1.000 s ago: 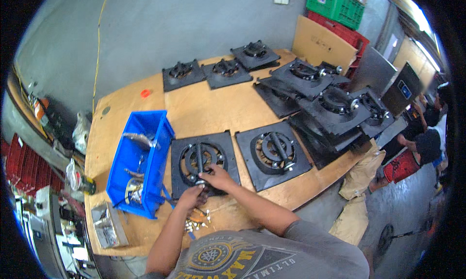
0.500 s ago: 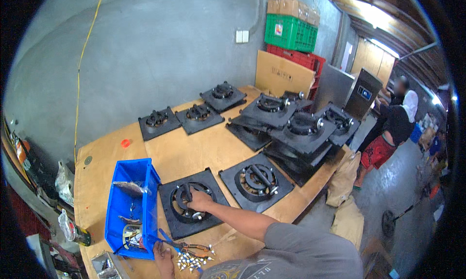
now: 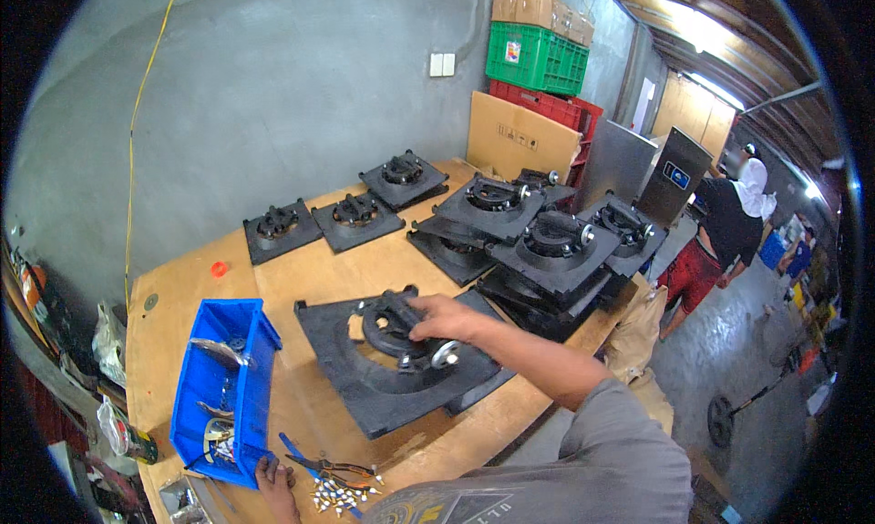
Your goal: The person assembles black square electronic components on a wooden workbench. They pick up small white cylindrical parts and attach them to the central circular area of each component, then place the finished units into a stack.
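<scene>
My right hand (image 3: 444, 318) is closed round the raised black bar in the middle of a square black burner plate (image 3: 351, 378). That plate is tilted and lifted off the table; it carries a ring-shaped burner (image 3: 392, 328) and a round silver fitting (image 3: 445, 354). It partly covers a second black plate (image 3: 478, 392) behind it. My left hand (image 3: 276, 489) rests on the table by the near right corner of a blue bin (image 3: 255, 415), fingers loosely apart, holding nothing. Close to it lie pliers (image 3: 344, 471) with orange-and-black handles and several small white-tipped parts (image 3: 335, 497).
More burner plates (image 3: 556, 241) are stacked at the right; others (image 3: 278, 230) lie along the wall side. A red ring (image 3: 219, 269) sits on the wooden table (image 3: 191, 282). Cardboard (image 3: 524, 141) and crates (image 3: 536, 57) stand behind. A person in red shorts (image 3: 691, 273) stands at the right.
My right hand has raised the burner plate off the table and moved it rightward, over the neighbouring plate. The left hand stays by the bin. The person at the right has shifted.
</scene>
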Available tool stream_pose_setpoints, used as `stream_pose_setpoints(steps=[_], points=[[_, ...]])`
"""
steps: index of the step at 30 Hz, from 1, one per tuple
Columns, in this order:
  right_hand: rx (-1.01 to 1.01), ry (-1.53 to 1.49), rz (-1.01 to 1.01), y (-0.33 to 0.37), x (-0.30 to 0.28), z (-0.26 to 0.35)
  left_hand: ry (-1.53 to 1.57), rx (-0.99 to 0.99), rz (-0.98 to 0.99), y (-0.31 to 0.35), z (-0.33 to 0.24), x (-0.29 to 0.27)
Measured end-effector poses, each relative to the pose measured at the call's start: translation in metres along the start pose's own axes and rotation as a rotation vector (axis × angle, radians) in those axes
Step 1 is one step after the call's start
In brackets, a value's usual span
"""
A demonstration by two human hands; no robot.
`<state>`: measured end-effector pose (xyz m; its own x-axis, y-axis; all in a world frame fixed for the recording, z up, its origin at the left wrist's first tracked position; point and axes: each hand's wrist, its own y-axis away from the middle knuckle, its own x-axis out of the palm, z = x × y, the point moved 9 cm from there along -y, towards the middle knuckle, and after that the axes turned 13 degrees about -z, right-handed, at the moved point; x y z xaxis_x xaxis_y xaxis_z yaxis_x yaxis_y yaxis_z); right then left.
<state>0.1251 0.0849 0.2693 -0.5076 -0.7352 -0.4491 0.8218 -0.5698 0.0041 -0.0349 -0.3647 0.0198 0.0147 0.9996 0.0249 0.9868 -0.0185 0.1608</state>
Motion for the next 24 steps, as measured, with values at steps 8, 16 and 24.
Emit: stream_pose_setpoints(steps=[8, 16, 24], points=[[0.053, -0.016, -0.032, 0.010, -0.086, -0.105, -0.043, -0.022, -0.078, 0.051, 0.013, 0.037], [0.085, 0.049, -0.021, -0.001, -0.094, -0.175, -0.197, 0.103, -0.189, 0.112, -0.013, 0.054], [-0.048, 0.128, -0.048, -0.013, -0.088, -0.203, -0.327, -0.063, -0.233, 0.134, 0.017, 0.053]])
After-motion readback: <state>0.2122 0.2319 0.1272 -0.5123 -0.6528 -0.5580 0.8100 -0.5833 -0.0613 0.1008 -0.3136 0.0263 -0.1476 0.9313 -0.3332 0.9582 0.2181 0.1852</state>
